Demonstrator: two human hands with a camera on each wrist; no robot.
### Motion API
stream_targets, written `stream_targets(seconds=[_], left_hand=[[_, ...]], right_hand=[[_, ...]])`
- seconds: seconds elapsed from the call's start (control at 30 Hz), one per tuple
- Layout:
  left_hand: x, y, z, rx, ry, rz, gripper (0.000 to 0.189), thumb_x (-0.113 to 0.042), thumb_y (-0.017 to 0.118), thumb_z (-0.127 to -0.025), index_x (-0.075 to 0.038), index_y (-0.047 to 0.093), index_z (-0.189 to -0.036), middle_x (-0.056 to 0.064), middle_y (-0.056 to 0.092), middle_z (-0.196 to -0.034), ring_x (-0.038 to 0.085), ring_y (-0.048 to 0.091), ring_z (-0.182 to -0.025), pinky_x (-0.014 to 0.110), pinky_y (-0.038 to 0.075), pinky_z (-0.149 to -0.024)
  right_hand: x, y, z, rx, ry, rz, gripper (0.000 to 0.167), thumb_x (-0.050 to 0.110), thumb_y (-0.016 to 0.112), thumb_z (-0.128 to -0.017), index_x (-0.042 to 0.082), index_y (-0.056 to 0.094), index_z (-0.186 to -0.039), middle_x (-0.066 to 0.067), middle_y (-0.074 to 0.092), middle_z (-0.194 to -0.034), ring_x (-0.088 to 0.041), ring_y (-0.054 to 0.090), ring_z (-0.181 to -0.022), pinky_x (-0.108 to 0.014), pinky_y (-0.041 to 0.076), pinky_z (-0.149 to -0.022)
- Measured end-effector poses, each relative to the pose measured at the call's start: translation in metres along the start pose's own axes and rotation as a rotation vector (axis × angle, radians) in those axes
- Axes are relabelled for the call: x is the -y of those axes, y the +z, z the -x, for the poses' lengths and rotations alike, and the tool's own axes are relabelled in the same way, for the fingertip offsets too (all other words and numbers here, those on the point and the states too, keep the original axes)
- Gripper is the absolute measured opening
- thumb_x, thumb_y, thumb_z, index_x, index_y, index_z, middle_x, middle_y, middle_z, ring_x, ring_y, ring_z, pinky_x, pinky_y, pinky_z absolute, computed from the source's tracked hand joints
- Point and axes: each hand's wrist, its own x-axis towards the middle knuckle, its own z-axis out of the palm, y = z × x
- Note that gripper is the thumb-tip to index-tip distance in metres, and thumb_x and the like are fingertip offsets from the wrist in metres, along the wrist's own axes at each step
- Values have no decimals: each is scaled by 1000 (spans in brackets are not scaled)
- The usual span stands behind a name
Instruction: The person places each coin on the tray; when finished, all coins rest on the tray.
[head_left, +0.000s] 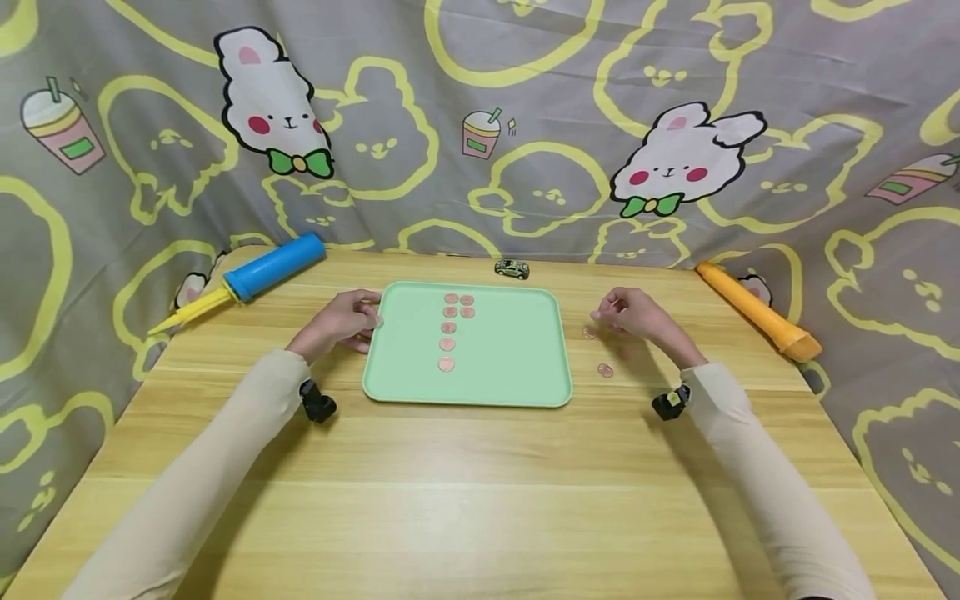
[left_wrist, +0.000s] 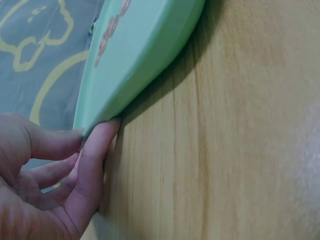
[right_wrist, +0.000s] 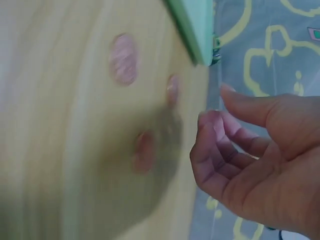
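A light green tray (head_left: 510, 350) lies on the table with several copper-coloured coins (head_left: 447, 327) on it, most in one column and a shorter column beside its far end. My left hand (head_left: 347, 321) pinches the tray's left rim, thumb above and index finger against the underside, as the left wrist view shows. Right of the tray, my right hand (head_left: 633, 312) hovers over the table, fingers loosely bent and thumb apart from them. Nothing shows between its fingers. Below it lie a near coin (head_left: 605, 370), a farther coin (right_wrist: 173, 90) and a shaded coin (right_wrist: 144, 151).
Behind the tray stands a small toy car (head_left: 512, 268). A blue and yellow pump (head_left: 273, 267) lies at the back left, and an orange tube-like object (head_left: 757, 311) at the right edge. A patterned curtain (head_left: 547, 108) hangs around the wooden table (head_left: 480, 492).
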Motion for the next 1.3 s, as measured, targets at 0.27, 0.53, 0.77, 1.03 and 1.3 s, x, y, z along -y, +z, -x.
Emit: stream_targets(seconds=[0.27,0.53,0.77,1.03,1.3], left_hand=[[1,1,-1,-17,12,5,61,-7,55,-107,-1,30,-163,16,52,-117,23,61,-91,28,63,-68],[0,2,-4,-21,2,-2,62,-7,53,-107,-1,29,-163,17,52,-121,26,61,-98,29,63,-71],[3,3,-2,-24,13,-2,61,-9,53,-108,-1,28,-163,19,52,-126,28,62,-98,30,64,-71],[8,4,-1,-6,39,16,61,-8,53,-108,2,28,-162,21,51,-125,29,62,-98,31,64,-71],[6,4,-1,-28,21,2,60,-8,53,-107,1,30,-162,20,52,-125,28,62,-98,31,64,-70]], right_hand=[[-21,-7,13,88,-60,5,21,7,68,-102,-11,59,-110,-16,64,-89,-22,61,-80,-27,58,-65],[-31,-24,32,229,-80,79,28,5,69,-101,-12,58,-119,-16,62,-97,-20,55,-85,-24,50,-68],[-44,-13,38,157,-129,79,22,12,73,-100,-4,62,-111,-10,59,-91,-18,51,-81,-24,43,-67],[-54,-3,39,69,-195,90,14,8,74,-98,0,63,-100,-8,58,-85,-15,50,-77,-24,42,-67],[-52,5,33,-71,-247,101,11,7,74,-97,4,66,-91,-9,64,-82,-14,55,-72,-21,48,-60]])
